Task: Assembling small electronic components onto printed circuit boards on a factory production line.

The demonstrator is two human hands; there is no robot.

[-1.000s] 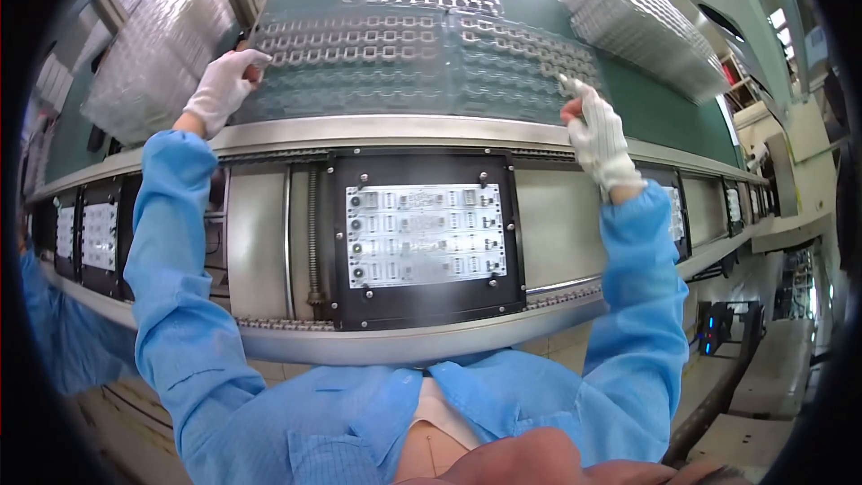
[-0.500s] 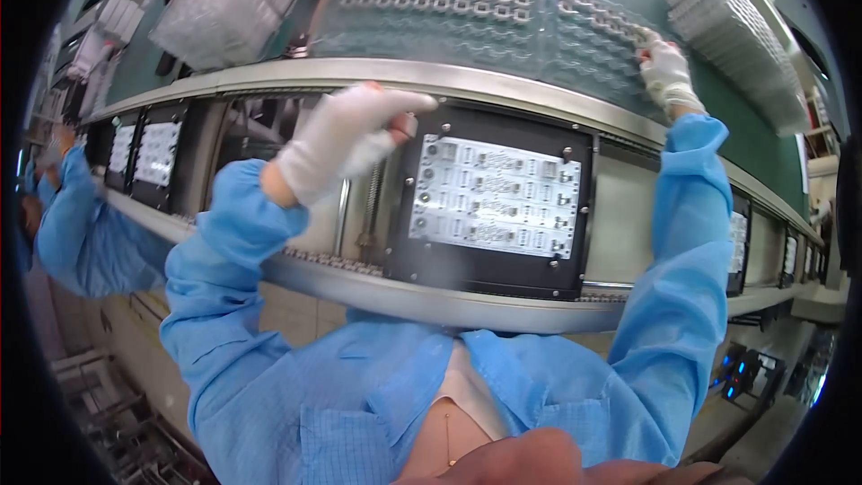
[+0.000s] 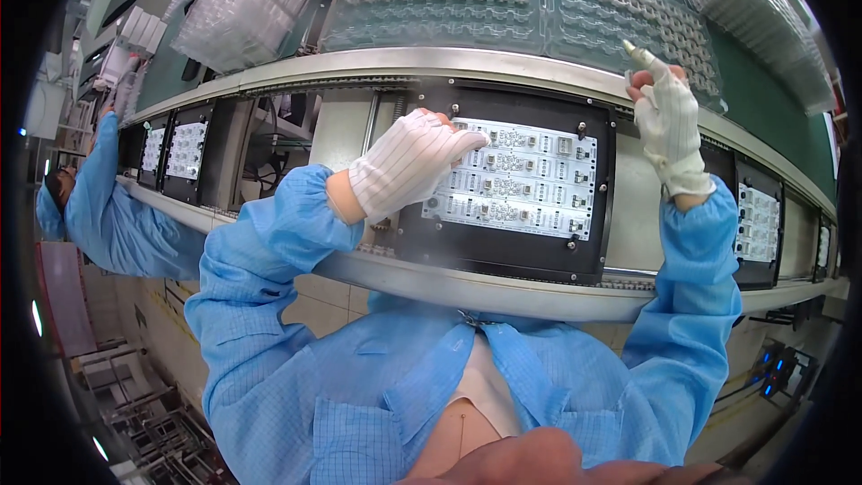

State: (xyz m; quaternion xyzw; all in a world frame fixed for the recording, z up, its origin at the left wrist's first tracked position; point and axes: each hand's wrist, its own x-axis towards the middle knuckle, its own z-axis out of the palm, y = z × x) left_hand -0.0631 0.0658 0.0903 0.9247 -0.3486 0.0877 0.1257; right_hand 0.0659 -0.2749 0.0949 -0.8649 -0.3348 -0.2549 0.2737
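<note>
My left hand (image 3: pixel 409 162), in a white striped glove with bare fingertips, is bent over the upper left part of a white circuit board panel (image 3: pixel 539 214). Its fingers are drawn together at the board; what they hold, if anything, is hidden. The panel lies in a black square fixture (image 3: pixel 503 256) on the conveyor. My right hand (image 3: pixel 666 117), gloved likewise, hovers by the conveyor's far rail, right of the fixture. Its index finger points up and left while the other fingers curl; anything inside them is too small to make out.
Beyond the far rail (image 3: pixel 395 60), clear plastic trays (image 3: pixel 431 31) of small metallic parts lie on a green bench. Stacks of clear trays (image 3: pixel 256 9) stand at both sides. More fixtures with boards (image 3: pixel 759 224) sit along the conveyor. A person in blue (image 3: pixel 117 207) works at far left.
My right hand has drawn back from the parts tray toward the rail. My left hand has moved right and down onto the board panel. The whole view has shifted a little.
</note>
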